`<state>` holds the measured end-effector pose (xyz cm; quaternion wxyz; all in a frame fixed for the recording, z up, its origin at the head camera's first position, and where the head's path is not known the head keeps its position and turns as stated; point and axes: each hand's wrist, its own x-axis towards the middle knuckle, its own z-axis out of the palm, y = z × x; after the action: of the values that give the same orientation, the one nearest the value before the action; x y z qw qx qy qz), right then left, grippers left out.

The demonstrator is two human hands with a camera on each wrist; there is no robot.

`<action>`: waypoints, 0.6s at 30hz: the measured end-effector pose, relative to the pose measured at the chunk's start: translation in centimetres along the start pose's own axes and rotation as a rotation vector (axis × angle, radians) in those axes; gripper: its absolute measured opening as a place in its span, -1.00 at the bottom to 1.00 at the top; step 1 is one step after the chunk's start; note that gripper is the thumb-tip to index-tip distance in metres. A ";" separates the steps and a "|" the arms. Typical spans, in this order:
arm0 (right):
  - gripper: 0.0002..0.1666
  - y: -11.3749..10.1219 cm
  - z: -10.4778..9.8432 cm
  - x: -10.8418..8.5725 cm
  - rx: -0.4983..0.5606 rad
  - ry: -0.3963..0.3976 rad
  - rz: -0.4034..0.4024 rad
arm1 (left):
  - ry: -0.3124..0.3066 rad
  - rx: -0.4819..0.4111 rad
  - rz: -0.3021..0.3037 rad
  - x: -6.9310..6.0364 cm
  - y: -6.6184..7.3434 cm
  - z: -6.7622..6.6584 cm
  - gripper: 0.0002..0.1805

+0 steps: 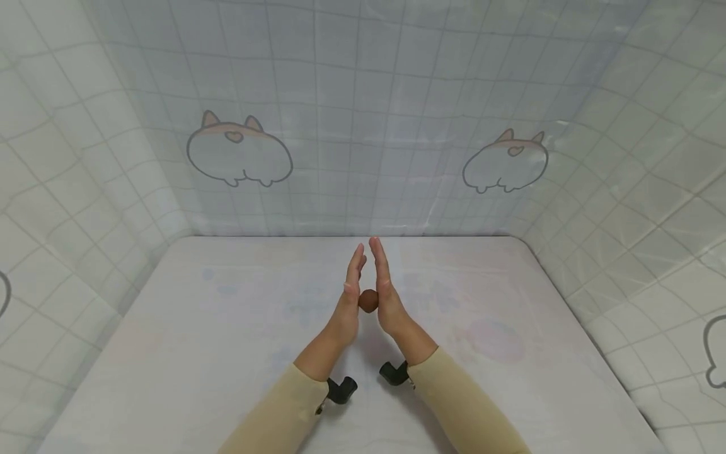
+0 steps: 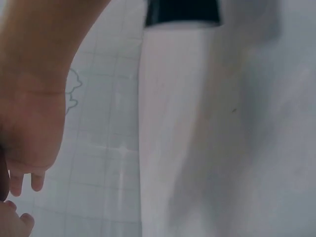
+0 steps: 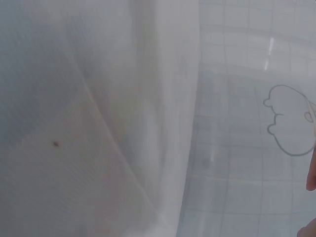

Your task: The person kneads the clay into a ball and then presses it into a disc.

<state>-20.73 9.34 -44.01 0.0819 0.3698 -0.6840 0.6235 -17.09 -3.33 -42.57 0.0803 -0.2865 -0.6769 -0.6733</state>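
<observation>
A small brown ball [image 1: 368, 301] sits between the two palms in the head view, its material not clear. My left hand [image 1: 346, 306] touches it from the left, fingers straight and pointing away from me. On the other side the palm of my right hand [image 1: 390, 302] meets the ball, its fingers also extended. The fingertips lean toward each other with a narrow gap. In the left wrist view, the heel of the left hand [image 2: 32, 123] shows, with a dark brown edge of the ball [image 2: 4, 180] beside it. Only bits of fingers [image 3: 312, 173] enter the right wrist view.
Below the hands lies a pale table [image 1: 227, 353] with faint coloured patches. A grid-patterned sheet [image 1: 363, 126] with animal drawings rises behind and along both sides. Black wrist-camera mounts [image 1: 342, 391] stick out under both cream sleeves [image 1: 283, 410].
</observation>
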 end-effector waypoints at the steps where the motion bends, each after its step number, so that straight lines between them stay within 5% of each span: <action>1: 0.09 0.0 0.1 -0.1 0.007 -0.006 0.004 | 0.011 0.000 -0.002 0.1 0.1 -0.1 0.06; 10: 0.06 0.2 1.1 -0.3 0.034 -0.059 -0.089 | 0.087 -0.017 -0.013 1.3 -0.1 -1.0 0.11; 18: 0.11 -1.1 1.6 -0.5 0.155 -0.063 -0.140 | 0.131 -0.006 -0.103 1.5 -1.1 -1.3 0.10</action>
<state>-19.19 8.12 -43.77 0.0747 0.4415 -0.6082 0.6554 -19.24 -4.05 -42.64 0.0886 -0.2070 -0.6820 -0.6959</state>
